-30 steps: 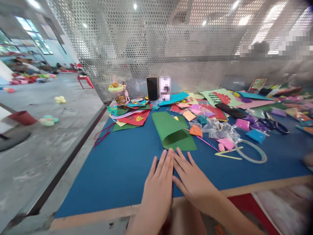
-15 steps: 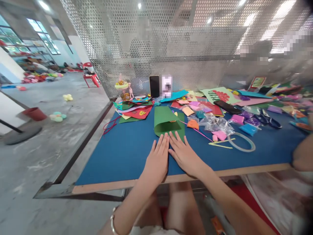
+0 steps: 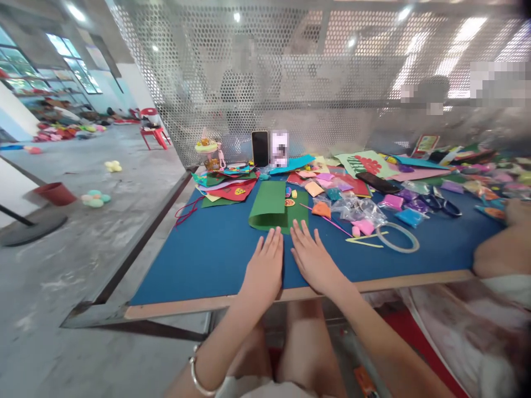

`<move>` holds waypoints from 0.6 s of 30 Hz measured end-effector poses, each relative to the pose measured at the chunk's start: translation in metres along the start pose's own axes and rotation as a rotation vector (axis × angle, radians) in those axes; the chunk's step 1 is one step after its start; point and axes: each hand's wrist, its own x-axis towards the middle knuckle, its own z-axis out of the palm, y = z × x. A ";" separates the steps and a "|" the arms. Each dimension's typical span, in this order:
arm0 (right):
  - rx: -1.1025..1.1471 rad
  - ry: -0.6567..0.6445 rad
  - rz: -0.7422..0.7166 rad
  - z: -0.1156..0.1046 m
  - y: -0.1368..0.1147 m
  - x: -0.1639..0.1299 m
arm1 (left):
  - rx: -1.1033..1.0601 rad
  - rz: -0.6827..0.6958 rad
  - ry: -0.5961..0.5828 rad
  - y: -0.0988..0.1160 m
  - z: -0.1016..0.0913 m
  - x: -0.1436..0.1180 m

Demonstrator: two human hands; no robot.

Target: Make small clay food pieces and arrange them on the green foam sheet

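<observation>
A green folded card (image 3: 267, 200) lies on the blue tabletop (image 3: 186, 265), its left flap curled up and over toward the right. On its exposed right half are a small pizza-like sticker (image 3: 289, 203) and little blue and yellow pieces. My left hand (image 3: 267, 257) rests flat, fingers stretched out, with its tips at the card's near edge. Beside it my right hand (image 3: 313, 254) also lies flat, fingers slightly spread, tips close to the card's near right edge. Neither hand holds anything.
Right of the card lie clay packets (image 3: 321, 209), a pink stick (image 3: 338, 225), yellow strips (image 3: 365, 241) and a clear ring (image 3: 398, 237). Stacked coloured papers (image 3: 232, 190) sit back left. A phone (image 3: 260, 148) leans on the mesh panel (image 3: 186, 72). Another person's arm (image 3: 495, 243) is at right.
The card's raised flap has swung leftward and lies lower, showing more of the sticker and small pieces. My hands stay flat, a little farther apart. The view has shifted slightly.
</observation>
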 end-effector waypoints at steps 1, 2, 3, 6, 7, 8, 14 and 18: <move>-0.003 -0.001 0.049 0.000 0.006 0.002 | 0.017 -0.044 0.021 -0.005 0.001 0.000; -0.002 0.001 0.093 0.001 0.012 0.000 | 0.032 -0.080 0.050 -0.012 0.004 -0.005; 0.003 0.000 0.116 0.002 0.019 -0.004 | 0.048 -0.093 0.091 -0.019 0.007 -0.014; 0.041 0.006 0.072 0.006 0.030 -0.025 | 0.099 -0.075 0.214 -0.035 0.018 -0.048; 0.067 0.015 0.017 0.008 0.028 -0.031 | 0.114 -0.045 0.244 -0.035 0.021 -0.057; 0.094 0.024 -0.032 0.008 0.024 -0.033 | 0.123 -0.019 0.256 -0.033 0.023 -0.061; 0.327 0.068 0.000 -0.006 -0.002 0.002 | 0.050 -0.032 0.159 -0.018 0.016 -0.019; 0.589 0.299 0.012 -0.027 -0.006 -0.010 | 0.032 -0.178 0.164 -0.035 0.020 -0.017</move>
